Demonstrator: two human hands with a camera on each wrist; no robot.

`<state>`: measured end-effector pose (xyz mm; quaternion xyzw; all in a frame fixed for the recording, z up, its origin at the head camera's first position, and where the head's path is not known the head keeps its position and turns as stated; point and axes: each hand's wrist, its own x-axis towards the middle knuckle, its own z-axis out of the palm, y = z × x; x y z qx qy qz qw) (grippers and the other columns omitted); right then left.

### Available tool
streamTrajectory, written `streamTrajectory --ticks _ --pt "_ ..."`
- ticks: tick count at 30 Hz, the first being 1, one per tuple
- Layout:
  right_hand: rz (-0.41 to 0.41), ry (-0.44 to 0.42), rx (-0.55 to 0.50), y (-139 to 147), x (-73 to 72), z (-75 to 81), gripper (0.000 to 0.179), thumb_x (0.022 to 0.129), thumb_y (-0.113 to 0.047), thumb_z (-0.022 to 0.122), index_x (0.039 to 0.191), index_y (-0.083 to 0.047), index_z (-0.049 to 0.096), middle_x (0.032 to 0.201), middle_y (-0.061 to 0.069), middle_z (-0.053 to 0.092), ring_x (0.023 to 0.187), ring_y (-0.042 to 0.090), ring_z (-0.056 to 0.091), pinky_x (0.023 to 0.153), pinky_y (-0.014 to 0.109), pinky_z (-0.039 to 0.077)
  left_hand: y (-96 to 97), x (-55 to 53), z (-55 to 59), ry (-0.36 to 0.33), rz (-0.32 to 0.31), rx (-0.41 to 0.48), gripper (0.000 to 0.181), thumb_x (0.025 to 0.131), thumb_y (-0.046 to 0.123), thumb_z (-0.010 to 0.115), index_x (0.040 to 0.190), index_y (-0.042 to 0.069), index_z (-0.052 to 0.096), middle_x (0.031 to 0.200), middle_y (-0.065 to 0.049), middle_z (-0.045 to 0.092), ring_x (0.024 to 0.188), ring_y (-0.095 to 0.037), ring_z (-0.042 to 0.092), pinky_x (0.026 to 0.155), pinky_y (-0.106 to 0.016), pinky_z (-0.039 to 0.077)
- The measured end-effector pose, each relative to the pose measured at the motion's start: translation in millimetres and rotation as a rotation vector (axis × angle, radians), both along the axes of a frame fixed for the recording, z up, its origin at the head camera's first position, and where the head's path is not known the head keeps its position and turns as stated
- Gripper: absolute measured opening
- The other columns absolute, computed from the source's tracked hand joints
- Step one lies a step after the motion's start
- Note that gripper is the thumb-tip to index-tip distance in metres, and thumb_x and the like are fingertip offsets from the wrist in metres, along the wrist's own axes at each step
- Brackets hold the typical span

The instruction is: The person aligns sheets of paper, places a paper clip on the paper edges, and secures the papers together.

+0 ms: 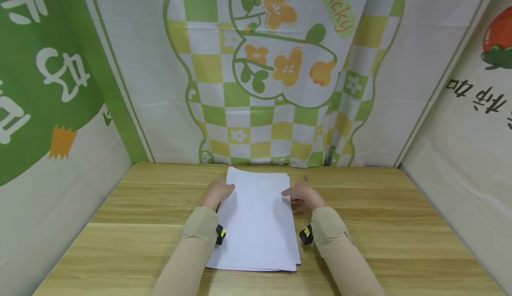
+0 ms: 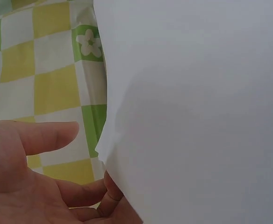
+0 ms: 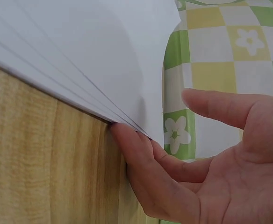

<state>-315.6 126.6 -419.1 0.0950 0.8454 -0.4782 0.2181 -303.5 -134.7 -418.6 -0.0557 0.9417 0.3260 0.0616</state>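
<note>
A stack of white paper sheets (image 1: pixel 256 220) lies on the wooden table between the two hands. Its sheets are slightly uneven at the right and near edges, and the far left corner lifts a little. At the left edge is my left hand (image 1: pixel 217 192); in the left wrist view its thumb (image 2: pixel 52 136) stands apart from the paper while the other fingers reach the edge, their tips partly hidden. My right hand (image 1: pixel 305 196) touches the right edge with its fingertips (image 3: pixel 122 133), where several sheet edges fan apart. Its thumb (image 3: pixel 216 106) is raised off the paper.
The wooden tabletop (image 1: pixel 148 225) extends on both sides of the paper. A tiny grey object (image 1: pixel 306 178) lies near the back edge, beyond the right hand. A checked green and yellow curtain (image 1: pixel 276 122) hangs behind, with printed cloth walls on both sides.
</note>
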Motion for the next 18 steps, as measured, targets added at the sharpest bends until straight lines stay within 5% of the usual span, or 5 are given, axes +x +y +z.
streamTrajectory --ticks 7,13,18 --pt "0.017 -0.010 -0.026 1.9 -4.6 -3.9 0.045 0.087 -0.021 0.067 0.114 0.004 0.042 0.080 0.009 0.043 0.069 0.019 0.050 0.066 0.039 0.058 0.1 2.2 4.0 -0.026 0.002 0.011 0.053 0.093 0.025 0.047 0.123 -0.018 0.049 0.125 -0.033 0.053 0.115 -0.042 0.054 0.097 -0.047 0.045" --pt "-0.024 -0.033 -0.068 -1.5 3.6 3.9 0.060 0.090 -0.018 0.063 0.137 0.004 0.032 0.103 0.019 0.050 0.086 0.026 0.055 0.075 0.043 0.057 0.3 2.6 4.8 -0.059 0.010 0.053 0.053 0.093 0.024 0.046 0.126 -0.018 0.046 0.127 -0.033 0.051 0.118 -0.043 0.051 0.098 -0.048 0.044" --pt "-0.011 -0.009 -0.068 -0.2 -1.1 -2.2 0.055 0.089 -0.018 0.063 0.132 0.005 0.038 0.097 0.015 0.050 0.081 0.023 0.055 0.067 0.039 0.058 1.5 -0.5 2.4 -0.076 0.009 0.052 0.057 0.092 0.025 0.047 0.126 -0.020 0.043 0.126 -0.034 0.050 0.118 -0.044 0.051 0.099 -0.048 0.043"
